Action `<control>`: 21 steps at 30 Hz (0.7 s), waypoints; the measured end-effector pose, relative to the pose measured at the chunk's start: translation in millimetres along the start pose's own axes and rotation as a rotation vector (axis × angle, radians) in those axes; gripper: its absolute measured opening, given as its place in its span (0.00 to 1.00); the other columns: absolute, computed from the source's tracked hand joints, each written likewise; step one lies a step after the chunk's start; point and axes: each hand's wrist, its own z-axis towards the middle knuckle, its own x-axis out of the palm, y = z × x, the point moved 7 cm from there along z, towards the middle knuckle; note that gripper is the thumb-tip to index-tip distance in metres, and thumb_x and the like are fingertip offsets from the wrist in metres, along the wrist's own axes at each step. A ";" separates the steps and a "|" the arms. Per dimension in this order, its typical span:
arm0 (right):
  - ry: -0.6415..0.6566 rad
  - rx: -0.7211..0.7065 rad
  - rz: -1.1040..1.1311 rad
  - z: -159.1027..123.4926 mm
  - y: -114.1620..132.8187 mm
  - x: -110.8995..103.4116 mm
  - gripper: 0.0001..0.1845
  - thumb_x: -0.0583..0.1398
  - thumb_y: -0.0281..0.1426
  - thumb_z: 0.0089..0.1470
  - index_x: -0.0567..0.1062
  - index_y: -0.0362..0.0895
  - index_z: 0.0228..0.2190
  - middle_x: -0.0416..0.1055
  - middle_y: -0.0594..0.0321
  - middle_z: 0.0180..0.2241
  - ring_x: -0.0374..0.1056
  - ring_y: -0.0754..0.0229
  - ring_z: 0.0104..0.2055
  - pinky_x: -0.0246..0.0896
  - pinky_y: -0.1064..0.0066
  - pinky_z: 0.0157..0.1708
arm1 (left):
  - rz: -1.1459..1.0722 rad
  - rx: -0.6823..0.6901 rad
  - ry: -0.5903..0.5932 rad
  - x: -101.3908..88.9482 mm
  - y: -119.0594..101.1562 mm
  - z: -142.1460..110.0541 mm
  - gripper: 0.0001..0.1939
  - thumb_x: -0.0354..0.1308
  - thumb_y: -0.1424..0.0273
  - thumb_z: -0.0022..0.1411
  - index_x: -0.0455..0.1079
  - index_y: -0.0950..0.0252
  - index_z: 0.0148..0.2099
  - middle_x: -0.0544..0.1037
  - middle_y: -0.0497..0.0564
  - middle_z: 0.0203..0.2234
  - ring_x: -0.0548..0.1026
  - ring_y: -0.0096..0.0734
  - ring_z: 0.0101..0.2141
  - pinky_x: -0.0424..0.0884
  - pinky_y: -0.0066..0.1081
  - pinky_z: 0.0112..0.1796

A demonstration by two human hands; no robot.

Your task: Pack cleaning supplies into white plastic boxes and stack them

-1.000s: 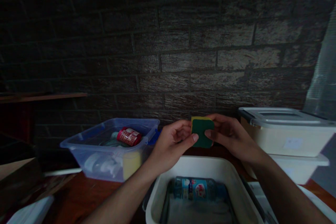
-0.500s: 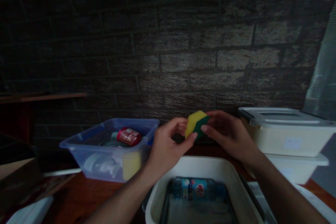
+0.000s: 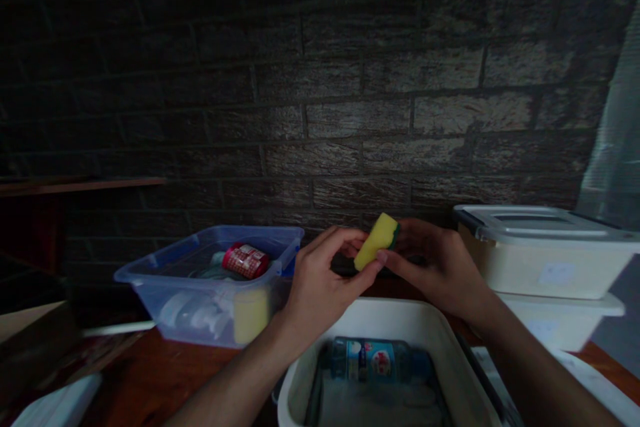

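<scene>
Dimly lit, the room ends in a dark brick wall (image 3: 320, 80) with a patchy sheen near the middle and right. A thin shelf (image 3: 85, 185) juts in at the left, and a pale, ribbed sheet (image 3: 613, 140) hangs at the far right. Below the wall runs a reddish-brown worktop (image 3: 140, 373). On its left side stands a clear bluish box (image 3: 165, 278) with a red container (image 3: 245, 260) lying tilted inside and a yellow item (image 3: 251, 315) showing through its front. To the right, a lidded box (image 3: 550, 270) sits stacked on a lower box (image 3: 565, 320). Nearest the person is an open white tub (image 3: 385, 307), in which a bottle with a blue label (image 3: 373, 358) lies on its side.

Both hands grasp a yellow and green sponge (image 3: 375, 242), held up off the worktop and seen just above the tub's far rim. It is tilted, its top leaning right, yellow towards the camera and green along the right edge. The left hand (image 3: 323, 277) is half open and curved, its thumb at the sponge's lower end. The right hand (image 3: 445, 267) pinches the other side, thumb in front; its other fingers are partly hidden.
</scene>
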 end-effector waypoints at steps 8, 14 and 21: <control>-0.022 0.055 0.175 3.0 -3.0 -1.8 0.25 0.70 0.37 0.56 0.74 0.48 0.53 0.81 0.59 0.40 0.78 0.56 0.36 0.75 0.68 0.33 | -0.016 -0.041 0.060 3.2 3.6 0.3 0.17 0.66 0.70 0.62 0.72 0.59 0.53 0.79 0.52 0.45 0.77 0.38 0.44 0.72 0.34 0.46; 0.007 -0.017 0.077 5.4 0.7 -10.2 0.21 0.69 0.37 0.57 0.77 0.49 0.52 0.79 0.57 0.50 0.76 0.50 0.49 0.75 0.60 0.48 | -0.130 -0.119 0.036 2.9 17.9 0.8 0.15 0.64 0.68 0.65 0.73 0.58 0.54 0.80 0.51 0.48 0.77 0.39 0.45 0.72 0.36 0.48; 0.017 -0.066 0.110 2.2 7.3 -11.8 0.29 0.69 0.36 0.57 0.73 0.53 0.59 0.77 0.57 0.52 0.74 0.49 0.53 0.72 0.53 0.55 | -0.292 -0.210 0.100 6.1 24.9 4.2 0.16 0.63 0.64 0.66 0.75 0.60 0.55 0.81 0.53 0.45 0.78 0.38 0.44 0.73 0.34 0.46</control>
